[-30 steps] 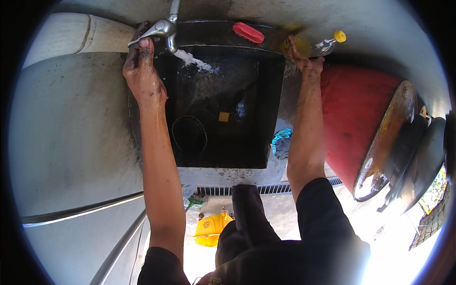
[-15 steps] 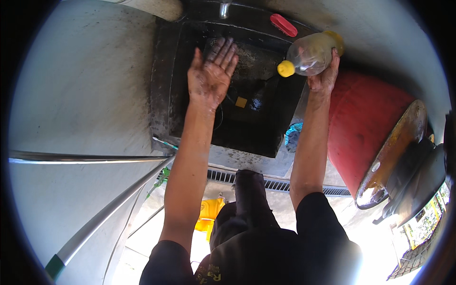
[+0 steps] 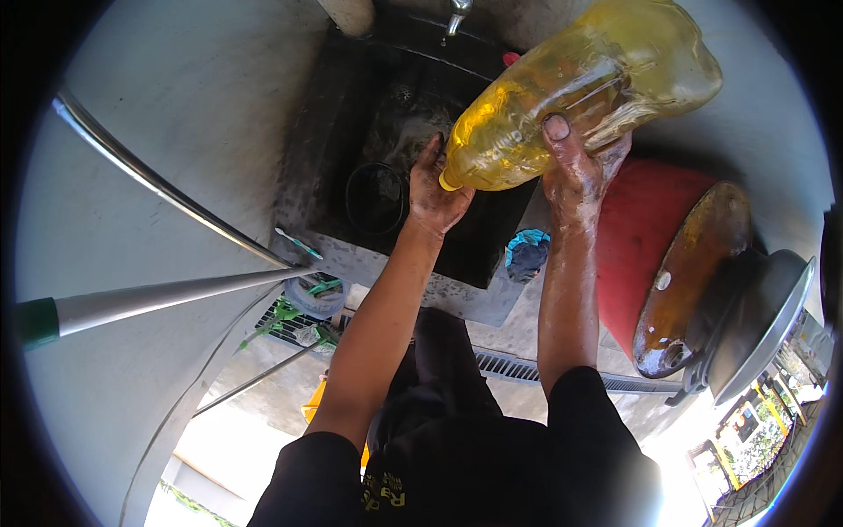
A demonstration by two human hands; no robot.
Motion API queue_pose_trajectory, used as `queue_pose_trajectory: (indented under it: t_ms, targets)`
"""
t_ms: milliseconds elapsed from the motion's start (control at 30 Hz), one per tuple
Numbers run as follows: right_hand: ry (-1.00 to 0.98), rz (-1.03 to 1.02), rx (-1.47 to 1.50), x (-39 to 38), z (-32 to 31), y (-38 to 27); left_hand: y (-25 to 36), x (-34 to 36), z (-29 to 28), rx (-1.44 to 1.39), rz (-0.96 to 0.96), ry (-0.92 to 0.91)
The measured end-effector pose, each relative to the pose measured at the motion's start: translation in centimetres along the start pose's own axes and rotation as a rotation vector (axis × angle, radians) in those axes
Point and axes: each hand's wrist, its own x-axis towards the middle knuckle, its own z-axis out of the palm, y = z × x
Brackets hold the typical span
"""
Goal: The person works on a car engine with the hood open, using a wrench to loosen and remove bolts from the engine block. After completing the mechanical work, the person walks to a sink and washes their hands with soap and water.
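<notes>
A large clear plastic bottle (image 3: 606,75) with yellow liquid slants across the upper right, its neck lower than its base. My right hand (image 3: 581,171) grips it from below, the thumb on its near side. Liquid gathers towards the yellow-capped mouth (image 3: 449,182), which meets the palm of my left hand (image 3: 435,200). That hand is cupped open, with some fingers hidden behind the neck. Both hands look wet and smudged. Beneath them is a dark sink basin (image 3: 325,189), where a thin dark ring (image 3: 349,195) shows.
A metal tap (image 3: 458,12) juts over the sink's far side, near a mostly hidden red brush (image 3: 511,59). At right lies a red drum (image 3: 645,241). A toothbrush (image 3: 299,244) and a blue-and-black bundle (image 3: 529,255) sit on the near ledge. Metal poles (image 3: 167,294) cross the left.
The bottle has come up closer and tipped further, and its liquid has run towards the neck. My left hand has moved right, from over the basin to the bottle's mouth.
</notes>
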Motion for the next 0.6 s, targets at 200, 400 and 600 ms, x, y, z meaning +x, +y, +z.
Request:
queue_pose_trajectory:
  t_ms: [200, 400, 600]
  targets:
    - [0.036, -0.019, -0.102, -4.5, 2.3, -3.6, -0.4, -3.2, -0.5, -0.035, -0.017, -0.033]
    - [-0.052, -0.110, -0.068, -6.8, 1.6, -7.2, -1.4, -6.3, -1.6, -0.232, -0.144, 0.045]
    - [0.024, -0.071, 0.090, -7.3, 1.9, -8.0, -1.6, -8.7, -2.5, -0.045, 0.014, -0.228]
